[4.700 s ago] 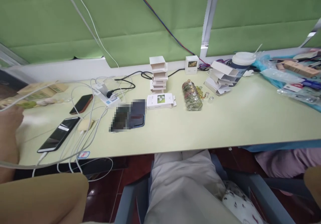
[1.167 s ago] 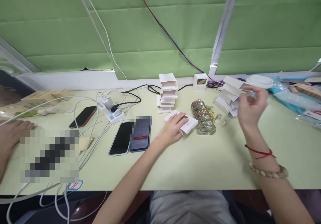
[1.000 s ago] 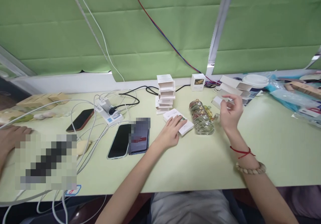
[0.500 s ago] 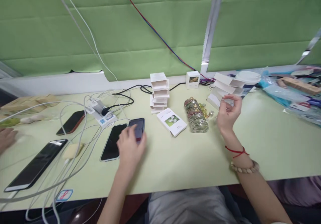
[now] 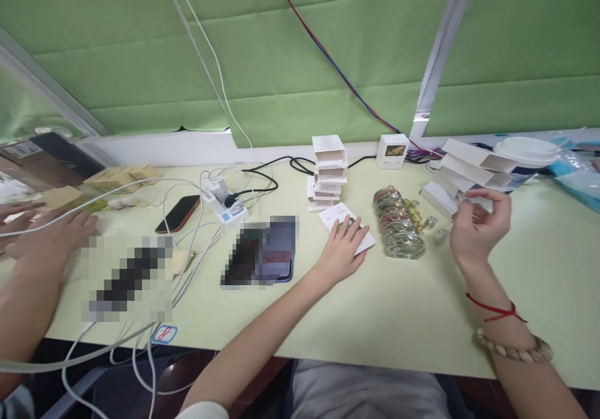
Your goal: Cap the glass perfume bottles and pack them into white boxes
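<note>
My left hand (image 5: 344, 250) lies palm down across a flat white box (image 5: 334, 214) with a green flower picture. Its fingers are spread over the top, and the thumb is by the near edge. My right hand (image 5: 482, 228) is raised at the right with thumb and fingers pinched together; anything between the fingertips is too small to make out. Close to it lie a row of clear-wrapped bangle-like rings (image 5: 398, 225) and small yellow beads (image 5: 413, 212). Behind my right hand, opened white boxes (image 5: 469, 153) are stacked. Another stack of white boxes (image 5: 330, 172) stands beyond my left hand.
Two phones (image 5: 281, 250) with blurred screens lie left of my left forearm; another phone (image 5: 178, 214) lies farther left. A power strip (image 5: 229, 209) and white cables cross the table. A co-worker's hands (image 5: 51, 231) are at far left. A lidded white cup (image 5: 527, 151) stands back right.
My left hand has left the phone and moved right onto the flat white box. My right hand stays pinched near the box stack. The view has turned left, showing more of the co-worker's arms.
</note>
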